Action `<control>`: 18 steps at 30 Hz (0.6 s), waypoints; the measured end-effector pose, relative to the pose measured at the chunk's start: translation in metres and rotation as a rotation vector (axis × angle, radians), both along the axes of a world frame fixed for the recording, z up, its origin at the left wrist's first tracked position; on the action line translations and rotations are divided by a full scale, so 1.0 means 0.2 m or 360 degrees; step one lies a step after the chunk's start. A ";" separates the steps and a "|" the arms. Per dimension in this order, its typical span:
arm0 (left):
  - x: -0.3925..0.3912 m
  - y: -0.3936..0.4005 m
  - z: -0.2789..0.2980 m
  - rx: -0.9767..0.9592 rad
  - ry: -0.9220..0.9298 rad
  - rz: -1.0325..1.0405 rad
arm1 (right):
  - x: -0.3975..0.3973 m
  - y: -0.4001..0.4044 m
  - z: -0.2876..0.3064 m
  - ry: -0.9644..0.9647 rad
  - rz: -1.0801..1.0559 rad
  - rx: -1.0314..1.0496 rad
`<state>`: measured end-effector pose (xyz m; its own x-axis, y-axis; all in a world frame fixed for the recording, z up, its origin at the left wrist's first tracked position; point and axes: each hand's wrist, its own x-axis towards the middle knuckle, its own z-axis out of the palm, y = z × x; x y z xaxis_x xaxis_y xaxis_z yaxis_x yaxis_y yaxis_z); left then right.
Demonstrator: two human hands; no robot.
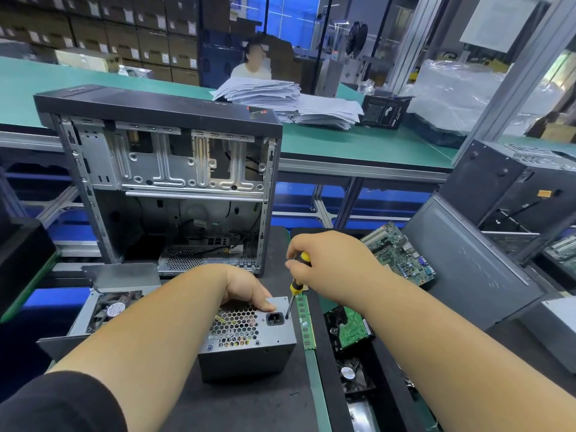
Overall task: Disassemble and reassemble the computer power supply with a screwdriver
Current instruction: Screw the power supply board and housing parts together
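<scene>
A grey metal power supply [249, 353] stands on the dark mat, its honeycomb vent and black power socket facing up. My left hand [246, 289] grips its far top edge, thumb on the upper face. My right hand [321, 260] holds the yellow-and-black screwdriver [296, 286] upright. Its tip rests on the top face just right of the socket. Left of the supply lies a second unit [109, 310] with a fan showing and a loose metal cover [124, 274] behind it.
An open computer case [162, 169] stands behind the supply. To the right lie a RAM stick [305, 322], a hard drive board [349, 328], a motherboard [396, 251], a grey side panel [467, 269] and another case [514, 188]. Paper stacks [280, 98] sit on the far green bench.
</scene>
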<state>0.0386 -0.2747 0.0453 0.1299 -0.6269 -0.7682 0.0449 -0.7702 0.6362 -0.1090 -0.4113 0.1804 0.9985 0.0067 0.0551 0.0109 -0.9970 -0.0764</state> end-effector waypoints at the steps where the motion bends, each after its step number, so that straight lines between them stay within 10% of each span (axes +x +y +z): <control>1: 0.00 0.00 0.00 0.0000 -0.0010 -0.0012 | 0.00 0.00 0.00 -0.0011 -0.0004 -0.0074; 18: -0.01 -0.01 0.01 0.0006 -0.0058 0.0035 | -0.02 -0.02 -0.02 -0.0084 0.0023 -0.0019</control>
